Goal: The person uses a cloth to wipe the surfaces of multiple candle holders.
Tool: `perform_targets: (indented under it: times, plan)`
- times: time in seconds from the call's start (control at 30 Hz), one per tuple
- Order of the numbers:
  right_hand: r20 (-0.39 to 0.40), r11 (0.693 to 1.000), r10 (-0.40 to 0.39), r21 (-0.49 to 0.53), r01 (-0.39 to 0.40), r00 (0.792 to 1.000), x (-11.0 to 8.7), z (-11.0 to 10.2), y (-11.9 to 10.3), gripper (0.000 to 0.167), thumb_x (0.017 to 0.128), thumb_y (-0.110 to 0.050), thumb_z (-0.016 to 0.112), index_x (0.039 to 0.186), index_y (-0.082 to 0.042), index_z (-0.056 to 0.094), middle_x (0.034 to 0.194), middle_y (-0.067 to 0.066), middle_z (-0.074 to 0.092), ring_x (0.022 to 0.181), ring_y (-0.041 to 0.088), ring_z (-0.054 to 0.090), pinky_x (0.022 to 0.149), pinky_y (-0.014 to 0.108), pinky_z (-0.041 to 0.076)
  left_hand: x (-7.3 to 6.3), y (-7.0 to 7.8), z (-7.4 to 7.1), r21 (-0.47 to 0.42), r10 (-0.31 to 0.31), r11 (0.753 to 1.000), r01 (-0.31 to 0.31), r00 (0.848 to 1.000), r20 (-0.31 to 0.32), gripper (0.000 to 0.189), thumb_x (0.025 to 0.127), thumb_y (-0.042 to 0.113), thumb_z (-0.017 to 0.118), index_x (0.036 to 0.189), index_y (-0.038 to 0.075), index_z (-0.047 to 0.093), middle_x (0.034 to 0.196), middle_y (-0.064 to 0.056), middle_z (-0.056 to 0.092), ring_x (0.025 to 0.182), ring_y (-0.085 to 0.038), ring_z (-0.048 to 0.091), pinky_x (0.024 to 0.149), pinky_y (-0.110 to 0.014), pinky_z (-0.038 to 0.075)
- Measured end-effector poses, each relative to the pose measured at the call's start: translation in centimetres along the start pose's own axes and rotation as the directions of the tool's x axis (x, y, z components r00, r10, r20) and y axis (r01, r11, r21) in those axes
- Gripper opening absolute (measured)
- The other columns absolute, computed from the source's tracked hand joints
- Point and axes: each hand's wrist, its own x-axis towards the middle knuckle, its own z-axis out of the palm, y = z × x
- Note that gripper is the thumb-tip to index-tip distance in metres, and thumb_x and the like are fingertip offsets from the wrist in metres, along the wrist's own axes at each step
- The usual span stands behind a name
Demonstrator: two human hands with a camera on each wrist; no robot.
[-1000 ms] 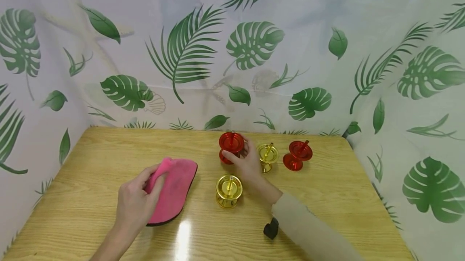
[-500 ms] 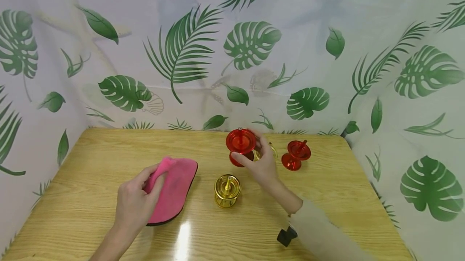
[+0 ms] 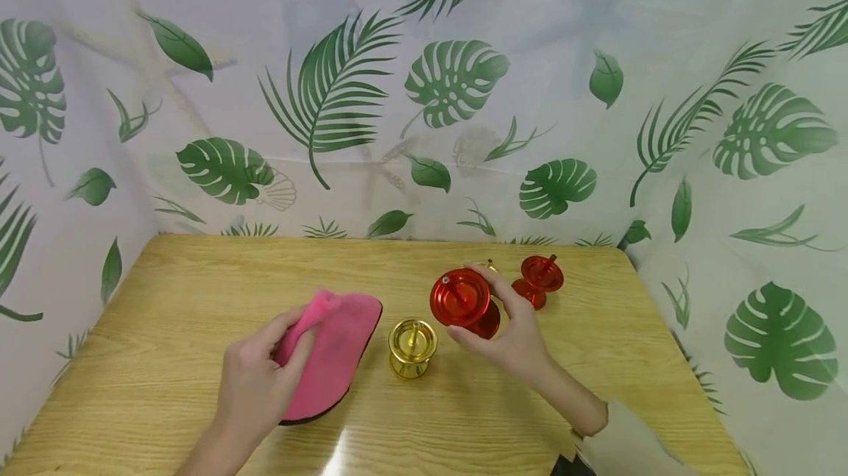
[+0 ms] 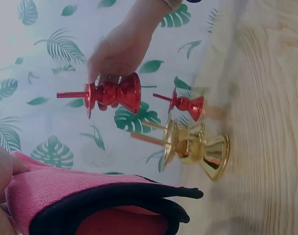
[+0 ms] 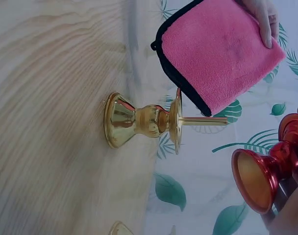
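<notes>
My right hand (image 3: 520,332) grips a shiny red candlestick (image 3: 458,299) with an upright pin, held up off the table and tilted. Its hollow base (image 5: 254,181) shows in the right wrist view. Bunched between the thumb and fingers of my left hand (image 3: 258,377) is a pink cloth (image 3: 338,366) with black edging, hanging in folds above the table. A gold candlestick (image 3: 412,347) stands upright on the table between the two hands.
Behind the right hand, a second gold candlestick (image 3: 491,265) is mostly hidden. To its right stands another red candlestick (image 3: 542,275). The wooden table (image 3: 218,277) meets a leaf-print backdrop (image 3: 358,196) at its far edge.
My right hand has lifted the red candlestick and brought it right and nearer, tilting it. My left hand and the cloth have shifted slightly right, closer to the front gold candlestick.
</notes>
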Motion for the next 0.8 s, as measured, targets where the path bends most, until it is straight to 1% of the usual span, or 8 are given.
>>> perform_targets:
  times: [0.1, 0.17, 0.23, 0.33, 0.4, 0.5, 0.63, 0.8]
  plan:
    - [0.039, 0.999, -0.027, -0.036, 0.029, 0.999, -0.9, -0.4, -0.4, 0.078, 0.075, -0.007, 0.092, 0.146, -0.007, 0.058, 0.132, 0.011, 0.073, 0.122, 0.000, 0.063, 0.102, 0.027, 0.057, -0.3, 1.1, -0.2, -0.030, -0.024, 0.999, 0.025, 0.999, 0.022, 0.026, 0.078, -0.017, 0.080, 0.100, -0.004, 0.078, 0.081, -0.012, 0.080, 0.060, 0.009, 0.052, 0.048, -0.009, 0.044]
    - [0.059, 0.996, -0.068, -0.049, 0.071, 0.996, -1.5, -0.6, -0.6, 0.079, 0.074, -0.007, 0.093, 0.145, -0.007, 0.059, 0.130, 0.010, 0.074, 0.119, 0.004, 0.066, 0.096, 0.027, 0.061, -0.7, 1.8, -0.3, -0.047, -0.035, 0.998, 0.036, 0.999, 0.035, 0.027, 0.077, -0.016, 0.081, 0.100, -0.002, 0.079, 0.082, -0.011, 0.080, 0.061, 0.010, 0.051, 0.049, -0.009, 0.044]
    - [0.077, 0.988, -0.135, -0.069, 0.140, 0.988, -2.0, -0.7, -0.7, 0.078, 0.073, -0.008, 0.093, 0.143, -0.005, 0.060, 0.126, 0.009, 0.074, 0.114, 0.008, 0.068, 0.089, 0.028, 0.064, -1.0, 2.5, -0.2, -0.064, -0.034, 0.997, 0.036, 0.999, 0.042, 0.029, 0.076, -0.016, 0.082, 0.101, -0.001, 0.079, 0.083, -0.009, 0.080, 0.063, 0.010, 0.052, 0.050, -0.009, 0.045]
    - [0.098, 0.961, -0.234, -0.128, 0.246, 0.967, -2.6, -0.7, -0.9, 0.076, 0.075, -0.017, 0.094, 0.142, -0.005, 0.060, 0.122, 0.007, 0.074, 0.110, 0.014, 0.070, 0.086, 0.027, 0.064, -1.4, 3.2, 0.2, -0.090, -0.006, 0.996, 0.011, 0.999, 0.052, 0.031, 0.075, -0.014, 0.083, 0.101, 0.001, 0.079, 0.086, -0.008, 0.081, 0.066, 0.009, 0.058, 0.053, -0.009, 0.048]
    - [0.112, 0.931, -0.300, -0.184, 0.316, 0.947, -3.0, -0.7, -1.0, 0.075, 0.077, -0.026, 0.094, 0.142, -0.006, 0.061, 0.119, 0.005, 0.075, 0.105, 0.016, 0.070, 0.084, 0.024, 0.063, -1.6, 3.5, 0.8, -0.114, 0.024, 0.993, -0.018, 0.998, 0.057, 0.032, 0.074, -0.013, 0.084, 0.102, 0.002, 0.080, 0.088, -0.008, 0.082, 0.071, 0.005, 0.066, 0.058, -0.009, 0.053]
    - [0.137, 0.890, -0.364, -0.241, 0.387, 0.921, -3.5, -0.6, -1.2, 0.076, 0.079, -0.035, 0.092, 0.143, -0.007, 0.062, 0.115, 0.002, 0.076, 0.100, 0.015, 0.069, 0.082, 0.020, 0.060, -2.0, 3.8, 1.6, -0.143, 0.061, 0.988, -0.051, 0.996, 0.065, 0.035, 0.072, -0.013, 0.084, 0.102, 0.003, 0.080, 0.089, -0.007, 0.082, 0.077, -0.003, 0.074, 0.066, -0.010, 0.057]
    - [0.168, 0.828, -0.431, -0.317, 0.462, 0.887, -4.2, -0.4, -1.3, 0.072, 0.082, -0.042, 0.087, 0.140, -0.007, 0.065, 0.110, 0.000, 0.076, 0.094, 0.011, 0.066, 0.078, 0.020, 0.057, -2.3, 4.3, 2.3, -0.166, 0.061, 0.985, -0.045, 0.994, 0.094, 0.035, 0.074, -0.012, 0.085, 0.103, 0.005, 0.079, 0.091, -0.005, 0.082, 0.080, -0.008, 0.077, 0.071, -0.010, 0.058]
    - [0.222, 0.719, -0.510, -0.421, 0.553, 0.831, -4.8, -0.2, -1.4, 0.072, 0.088, -0.054, 0.074, 0.141, -0.006, 0.064, 0.103, -0.003, 0.075, 0.090, 0.010, 0.064, 0.076, 0.027, 0.057, -2.2, 5.0, 3.1, -0.185, 0.056, 0.982, -0.026, 0.986, 0.160, 0.032, 0.078, -0.008, 0.084, 0.107, 0.006, 0.079, 0.097, -0.005, 0.083, 0.086, -0.011, 0.079, 0.075, -0.010, 0.059]
